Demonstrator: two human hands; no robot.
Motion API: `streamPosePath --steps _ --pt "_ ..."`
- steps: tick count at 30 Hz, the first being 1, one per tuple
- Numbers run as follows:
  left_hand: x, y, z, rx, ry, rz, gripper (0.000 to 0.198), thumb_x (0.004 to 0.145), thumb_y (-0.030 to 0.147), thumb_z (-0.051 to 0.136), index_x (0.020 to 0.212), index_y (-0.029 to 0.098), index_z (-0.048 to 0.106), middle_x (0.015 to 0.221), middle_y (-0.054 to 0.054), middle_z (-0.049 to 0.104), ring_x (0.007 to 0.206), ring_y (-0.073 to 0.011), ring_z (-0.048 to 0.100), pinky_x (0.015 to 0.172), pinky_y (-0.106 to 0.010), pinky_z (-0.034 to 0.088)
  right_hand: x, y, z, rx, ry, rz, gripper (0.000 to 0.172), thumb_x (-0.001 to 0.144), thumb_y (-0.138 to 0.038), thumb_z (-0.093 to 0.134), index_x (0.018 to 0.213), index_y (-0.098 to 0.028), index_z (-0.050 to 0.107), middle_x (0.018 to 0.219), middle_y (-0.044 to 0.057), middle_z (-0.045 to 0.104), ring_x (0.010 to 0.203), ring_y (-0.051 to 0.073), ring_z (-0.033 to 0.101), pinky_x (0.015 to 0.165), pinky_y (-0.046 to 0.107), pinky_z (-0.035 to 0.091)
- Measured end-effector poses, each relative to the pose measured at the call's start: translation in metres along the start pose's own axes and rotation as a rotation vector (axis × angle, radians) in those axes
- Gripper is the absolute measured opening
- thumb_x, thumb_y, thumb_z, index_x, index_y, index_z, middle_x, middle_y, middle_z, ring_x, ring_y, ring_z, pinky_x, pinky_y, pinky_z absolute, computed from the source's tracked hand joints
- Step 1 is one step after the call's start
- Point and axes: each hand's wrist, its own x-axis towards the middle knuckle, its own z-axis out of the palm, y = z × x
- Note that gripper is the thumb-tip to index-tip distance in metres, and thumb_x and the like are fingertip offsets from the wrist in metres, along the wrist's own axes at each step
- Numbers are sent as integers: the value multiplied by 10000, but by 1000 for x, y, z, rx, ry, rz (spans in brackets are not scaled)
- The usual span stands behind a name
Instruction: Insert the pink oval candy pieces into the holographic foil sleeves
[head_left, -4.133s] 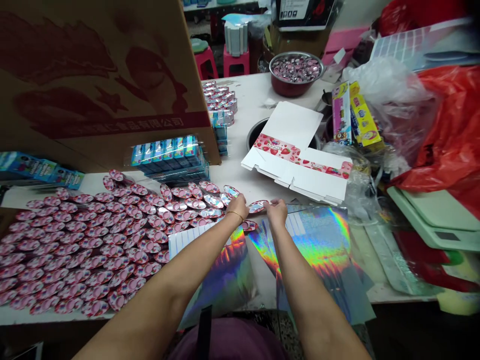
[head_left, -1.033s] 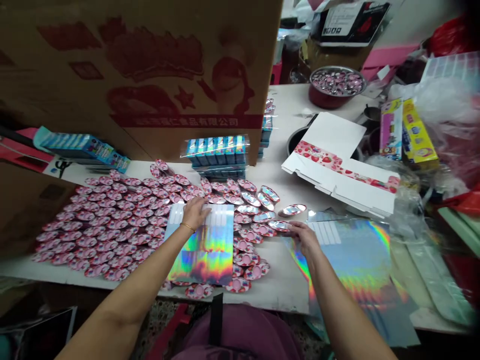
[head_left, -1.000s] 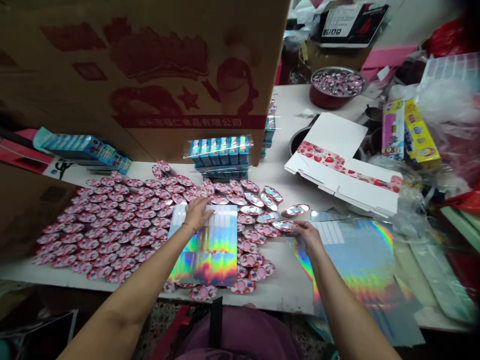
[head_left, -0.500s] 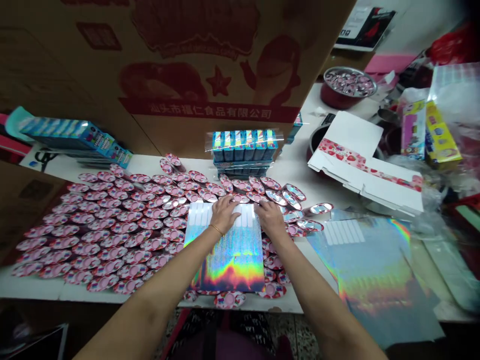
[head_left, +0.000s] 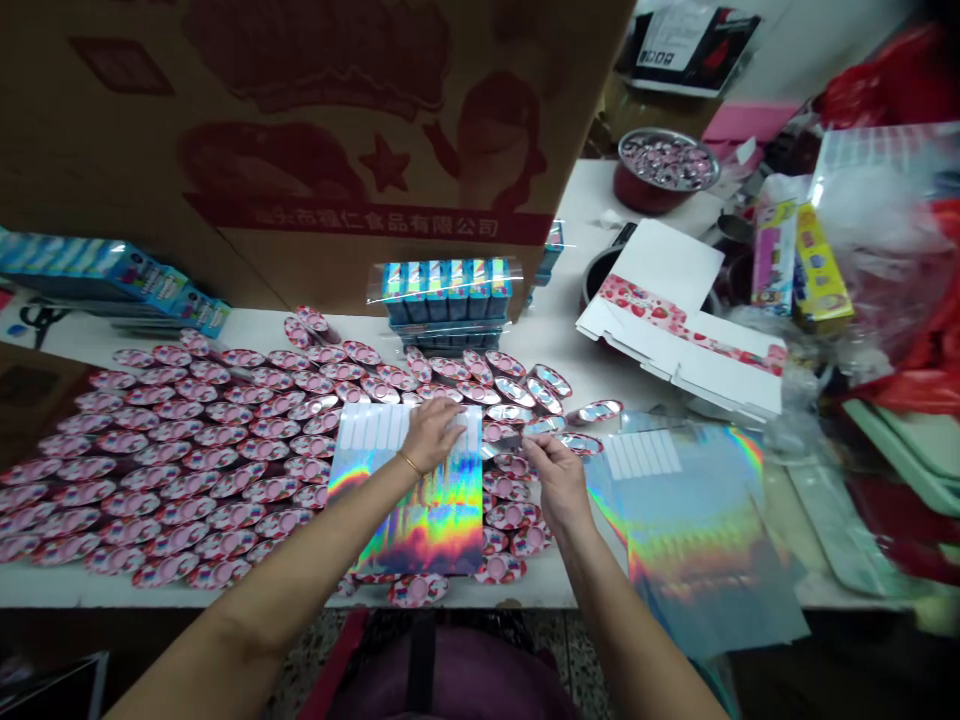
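Okay, left hand (head_left: 431, 436) lies flat and open on a holographic sheet (head_left: 405, 495), palm down near the sheet's top edge, fingers spread a little, wide rather than gripping; a thin gold bracelet (head_left: 410, 463) sits on that wrist. Right hand (head_left: 559, 480) is raised just beside the sheet, with thumb and fingertips (head_left: 527, 447) drawn into a narrow pinch right under a silver-faced oval piece (head_left: 544, 426). Probably touching it, but the view there is poor, so I can't tell if it's actually held.

Dozens of pink strawberry-print oval pieces (head_left: 187, 470) cover the white table (head_left: 555, 340) around the sheet, mostly pink side up, some silver side up near the hands, and a few poke out below the sheet's bottom edge. A second holographic sheet (head_left: 690, 520) lies to the right, overhanging the table edge.

Behind: shrink-wrapped blue packs (head_left: 442, 290) against a large cardboard carton (head_left: 300, 130), a flat white die-cut box blank (head_left: 675, 320) with a strawberry band — it rests partly on a dark pot (head_left: 600, 275) — and a steel bowl (head_left: 664, 165) full of more ovals, set in a red basin. Far right, loose plastic bags (head_left: 885, 280).
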Motion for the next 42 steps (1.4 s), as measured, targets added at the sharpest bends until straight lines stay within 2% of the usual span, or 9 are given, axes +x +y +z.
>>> streamPosePath --steps 2,5,9,14,20,24,29,37,42 --pt "-1 27 15 -265 -127 -45 279 776 328 509 983 179 623 989 -63 616 960 -177 522 884 -324 381 -2 3 -11 161 70 134 222 634 -358 643 726 -157 619 612 -17 576 553 99 493 553 234 391" --pt "-5 57 39 -642 -330 -262 284 742 357 545 892 136 639 834 -50 659 759 -147 587 714 -270 461 -4 12 -23 306 150 226 258 568 -347 686 725 -155 613 612 -20 574 519 82 471 489 207 349" --pt "-6 69 62 -781 -319 -506 193 688 239 586 821 110 635 687 -28 660 630 -120 590 607 -231 462 -8 31 -32 343 312 267 268 547 -343 697 725 -163 611 638 -19 585 528 79 480 471 197 336" --pt "5 71 83 -595 -222 -478 133 695 169 535 763 131 642 620 5 640 582 -104 583 587 -219 457 -5 63 -33 155 523 145 277 582 -392 660 720 -154 621 670 2 609 632 118 525 585 228 407" --pt "18 73 104 -357 -190 -460 134 738 194 514 797 146 625 570 12 614 531 -105 568 547 -220 444 11 89 -41 -120 661 -7 322 655 -440 592 773 -143 638 768 44 611 730 145 521 738 277 413" --pt "19 75 105 -115 -133 -297 136 743 244 534 827 171 614 624 3 627 617 -123 581 614 -233 431 17 92 -45 -262 678 -53 293 685 -427 566 754 -155 648 761 44 591 727 150 501 755 284 401" --pt "19 81 104 87 -146 -174 199 776 225 484 951 199 574 704 -11 640 703 -145 587 678 -246 417 19 93 -45 -335 691 -58 260 694 -405 553 739 -166 647 731 37 577 704 154 485 740 286 394" --pt "22 83 111 253 -185 -99 325 797 198 426 1115 189 489 908 -79 647 852 -193 594 746 -281 425 22 95 -45 -399 679 -80 227 699 -373 546 708 -163 630 704 35 550 687 159 475 716 287 381" --pt "20 89 109 336 -213 -121 266 819 200 391 1068 171 481 929 -101 622 868 -205 588 737 -294 427 21 95 -42 -382 695 -80 189 699 -351 533 731 -170 575 704 18 518 666 145 474 691 273 390"
